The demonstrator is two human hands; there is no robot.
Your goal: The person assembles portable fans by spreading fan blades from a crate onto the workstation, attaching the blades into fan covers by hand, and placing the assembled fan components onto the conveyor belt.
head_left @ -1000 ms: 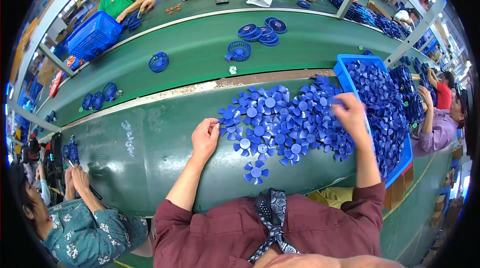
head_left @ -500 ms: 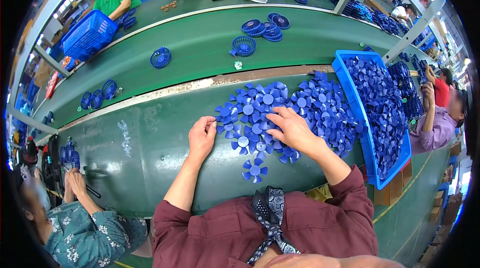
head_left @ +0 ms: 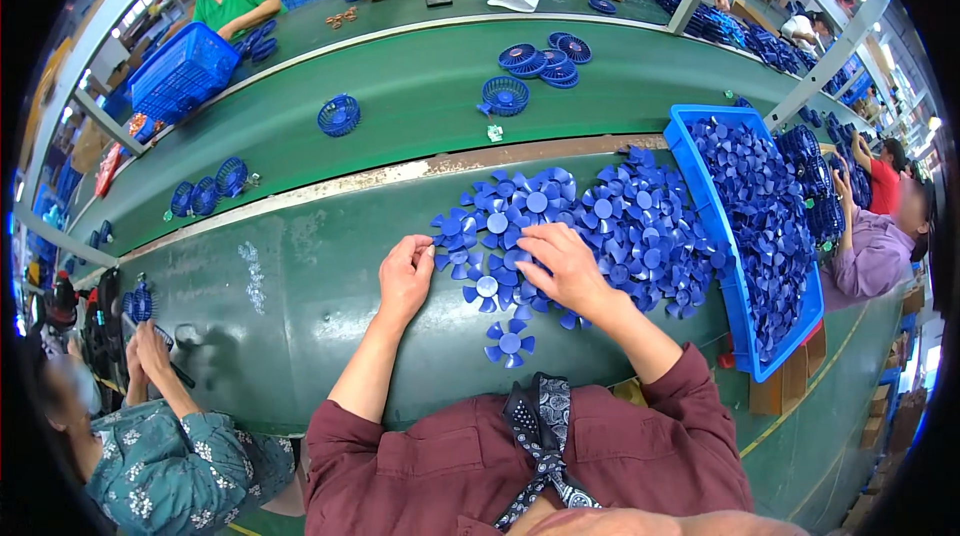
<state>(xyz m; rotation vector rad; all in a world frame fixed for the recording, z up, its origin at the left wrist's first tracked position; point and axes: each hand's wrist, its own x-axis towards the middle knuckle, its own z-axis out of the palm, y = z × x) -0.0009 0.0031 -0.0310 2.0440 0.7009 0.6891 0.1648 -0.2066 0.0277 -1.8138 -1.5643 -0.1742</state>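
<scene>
My left hand point(head_left: 405, 278) rests at the left edge of a loose pile of blue fan blades point(head_left: 603, 208). Its fingers are curled in beside the thumb, close to the outermost blade; whatever lies between them is hidden. Over the middle of the pile reaches my right hand point(head_left: 566, 268), with thumb and fingers apart and the fingertips touching or just above the blades. No blade shows lifted in it. One separate fan blade point(head_left: 510, 343) lies nearest me, below another with a pale hub point(head_left: 487, 286).
A blue tray point(head_left: 742, 321) heaped with fan blades stands at the right. Beyond a worn ledge point(head_left: 400, 171), a green conveyor belt point(head_left: 420, 86) carries round blue fan housings point(head_left: 339, 115). A co-worker's hands point(head_left: 150, 351) hold a blue part at left; other people sit across the belt.
My right hand has shifted slightly left over the pile, while my left hand has stayed in place. Housings on the belt have moved to the right.
</scene>
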